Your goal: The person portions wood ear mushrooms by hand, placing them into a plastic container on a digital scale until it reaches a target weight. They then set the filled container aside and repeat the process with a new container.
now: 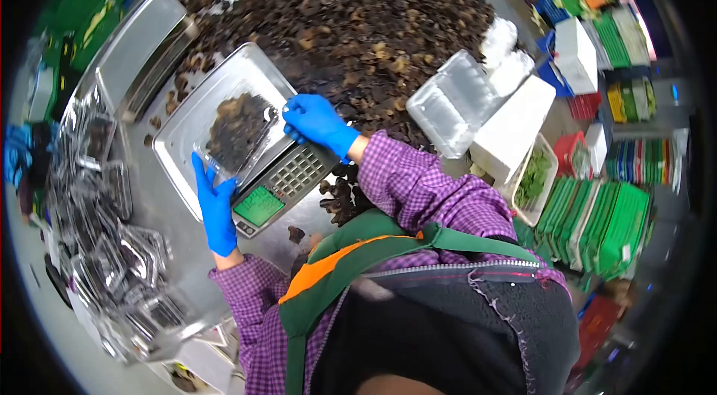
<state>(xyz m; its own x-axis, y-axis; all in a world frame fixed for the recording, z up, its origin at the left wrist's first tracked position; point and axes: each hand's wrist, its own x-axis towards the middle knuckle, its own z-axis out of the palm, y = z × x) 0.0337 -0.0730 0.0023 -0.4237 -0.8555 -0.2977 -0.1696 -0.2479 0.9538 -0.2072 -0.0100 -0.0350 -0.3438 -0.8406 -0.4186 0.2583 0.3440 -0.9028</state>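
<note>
A clear plastic box (243, 134) with dark brown pieces, which look like wood ear mushrooms, rests on the metal tray (173, 134) of a digital scale (293, 177). My left hand (217, 208), in a blue glove, has its thumb and forefinger spread at the box's near left corner. In a matching glove, my right hand (320, 123) is closed at the box's right edge, fingers bent together. The exact grip there is partly hidden. Between my wrists, the scale's green display (258, 205) is lit; its digits are too blurred to read.
A large heap of dark mushrooms (358, 14) covers the far part of the metal table. Many empty clear boxes (112, 231) pile up at the left. An open white foam box (455, 100) lies at the right, beside stacked green crates (590, 227).
</note>
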